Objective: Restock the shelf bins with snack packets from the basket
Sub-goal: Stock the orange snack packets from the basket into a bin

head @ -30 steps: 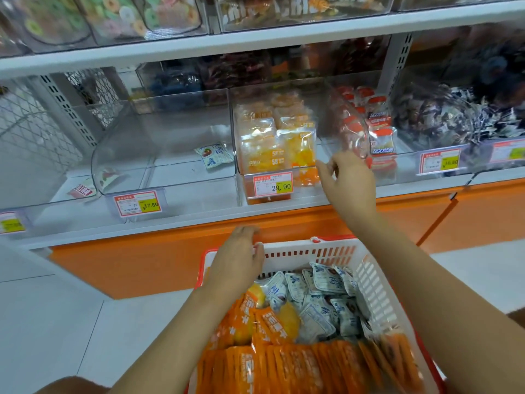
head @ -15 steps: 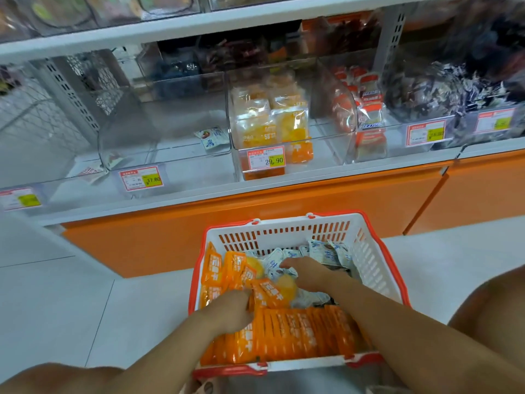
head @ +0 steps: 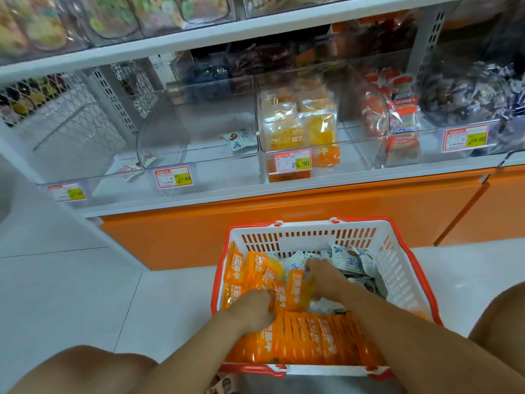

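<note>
A white basket with a red rim stands on the floor below the shelf. Orange snack packets fill its near and left side, and white-and-blue packets lie at the far right. My left hand is down among the orange packets, its fingers curled into them. My right hand is in the middle of the basket and holds an upright orange packet by its edge. Above, a clear shelf bin tagged 29.90 holds orange-yellow packets.
Left of that bin, a clear bin tagged 17.80 holds one white packet. To the right are a bin of red-and-white packets and one of dark wrapped sweets. An orange plinth runs under the shelf. My knees flank the basket.
My right hand came down from the 29.90 bin into the basket. My left hand left the basket's far rim and went into the orange packets. My view dropped toward the basket.
</note>
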A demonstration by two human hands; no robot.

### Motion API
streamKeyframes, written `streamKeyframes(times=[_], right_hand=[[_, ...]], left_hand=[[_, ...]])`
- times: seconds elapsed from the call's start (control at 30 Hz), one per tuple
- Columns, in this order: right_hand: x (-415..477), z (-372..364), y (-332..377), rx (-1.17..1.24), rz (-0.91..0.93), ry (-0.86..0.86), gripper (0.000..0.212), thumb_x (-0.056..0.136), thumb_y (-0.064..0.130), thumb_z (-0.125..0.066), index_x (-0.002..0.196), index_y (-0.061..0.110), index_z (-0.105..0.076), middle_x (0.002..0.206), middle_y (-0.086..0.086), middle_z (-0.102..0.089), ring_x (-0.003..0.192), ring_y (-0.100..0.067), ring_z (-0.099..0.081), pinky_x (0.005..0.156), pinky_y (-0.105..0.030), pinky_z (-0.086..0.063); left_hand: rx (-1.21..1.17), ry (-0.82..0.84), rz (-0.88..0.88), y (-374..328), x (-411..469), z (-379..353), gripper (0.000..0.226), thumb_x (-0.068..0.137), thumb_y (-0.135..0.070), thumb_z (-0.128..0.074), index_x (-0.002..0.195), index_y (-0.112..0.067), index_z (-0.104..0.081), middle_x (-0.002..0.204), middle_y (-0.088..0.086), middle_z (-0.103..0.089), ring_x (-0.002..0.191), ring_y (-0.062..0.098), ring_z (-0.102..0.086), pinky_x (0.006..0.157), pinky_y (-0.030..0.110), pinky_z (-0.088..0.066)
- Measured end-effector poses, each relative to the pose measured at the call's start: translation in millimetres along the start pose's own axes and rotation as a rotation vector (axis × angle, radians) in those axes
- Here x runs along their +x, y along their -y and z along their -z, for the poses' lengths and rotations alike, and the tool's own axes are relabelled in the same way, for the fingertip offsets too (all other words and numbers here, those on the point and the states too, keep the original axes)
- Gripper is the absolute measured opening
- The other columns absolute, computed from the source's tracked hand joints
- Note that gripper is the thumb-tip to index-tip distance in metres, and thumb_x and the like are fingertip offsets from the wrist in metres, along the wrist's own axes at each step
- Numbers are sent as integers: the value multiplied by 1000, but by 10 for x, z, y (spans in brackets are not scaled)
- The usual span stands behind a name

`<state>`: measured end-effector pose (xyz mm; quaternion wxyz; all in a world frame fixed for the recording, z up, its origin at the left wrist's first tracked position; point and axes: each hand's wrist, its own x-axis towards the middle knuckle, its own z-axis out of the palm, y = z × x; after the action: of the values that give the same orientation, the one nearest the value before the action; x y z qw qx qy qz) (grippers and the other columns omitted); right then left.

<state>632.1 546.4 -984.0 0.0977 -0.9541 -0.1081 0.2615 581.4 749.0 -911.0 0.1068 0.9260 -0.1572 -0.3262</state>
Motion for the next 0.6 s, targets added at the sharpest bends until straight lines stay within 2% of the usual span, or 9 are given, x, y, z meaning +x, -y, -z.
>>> streamKeyframes(times=[0.07, 0.1, 0.17, 0.23, 0.3, 0.37, 0.43, 0.53, 0.6], right_hand=[[-64, 156, -68, 88, -4, -19, 27, 76, 21, -77, 97, 14, -62, 107, -5, -60, 103, -20, -55, 88, -33, -49], [-58, 210, -141, 214, 9, -54, 16, 76, 16, -77, 81, 17, -61, 94, -1, -63, 91, -15, -59, 79, -29, -50], [-141, 452, -172, 395, 44, -84, 25, 76, 9, -76, 69, 22, -56, 78, 6, -62, 72, -4, -59, 65, -19, -46], [-261, 813, -102, 480, 116, -95, 25, 74, 12, -78, 70, 25, -57, 75, 10, -61, 68, -2, -56, 61, -16, -41], [-412, 1202, -14, 573, 201, -82, 20, 74, 15, -80, 77, 23, -62, 71, 13, -64, 63, 4, -57, 59, -14, -40], [-589, 1544, 31, 708, 264, -93, 13, 76, 16, -78, 85, 17, -69, 74, 16, -70, 65, 8, -62, 61, -8, -42], [-733, 1791, 32, 923, 295, -213, 18, 76, 15, -76, 92, 9, -72, 81, 9, -74, 73, 0, -68, 65, -10, -48], [-826, 1952, 32, 1329, 312, -415, 24, 67, 21, -80, 87, 9, -74, 82, -5, -74, 70, -14, -68, 64, -22, -54], [-866, 1987, 31, 1490, 327, -407, 26, 57, 23, -82, 80, 12, -77, 82, -7, -73, 70, -15, -68, 62, -22, -55]], left_hand=[[-2, -32, 25, 22, 45, 34, 32, 95, -29, -50, 120, -11, -58, 118, 9, -61, 106, 24, -57, 81, 28, -45], [1, -69, 38, 20, 64, 76, 32, 94, -30, -51, 119, -11, -59, 115, 9, -63, 103, 23, -59, 80, 29, -47], [-12, -213, 34, -20, 81, 206, 33, 92, -31, -55, 121, -14, -59, 116, 6, -63, 103, 21, -59, 82, 29, -48], [-173, -363, -17, -72, 89, 368, 42, 88, -34, -63, 127, -20, -54, 124, 0, -60, 111, 18, -57, 88, 28, -45], [-355, -446, -56, -155, 63, 575, 44, 84, -36, -69, 123, -23, -55, 116, -5, -62, 104, 11, -59, 85, 23, -46], [-472, -524, -69, -224, 31, 781, 24, 82, -36, -71, 100, -22, -63, 91, -7, -67, 78, 3, -60, 67, 18, -45], [-673, -587, -101, -314, -35, 977, 18, 83, -31, -72, 74, -17, -65, 68, -8, -66, 58, 0, -58, 55, 16, -43], [-981, -614, -199, -517, -164, 1207, 10, 84, -21, -70, 75, -16, -71, 70, -6, -72, 61, 3, -65, 56, 14, -49], [-1036, -647, -239, -614, -210, 1295, 8, 84, -20, -70, 77, -17, -72, 70, -8, -73, 65, 3, -68, 59, 14, -51]])
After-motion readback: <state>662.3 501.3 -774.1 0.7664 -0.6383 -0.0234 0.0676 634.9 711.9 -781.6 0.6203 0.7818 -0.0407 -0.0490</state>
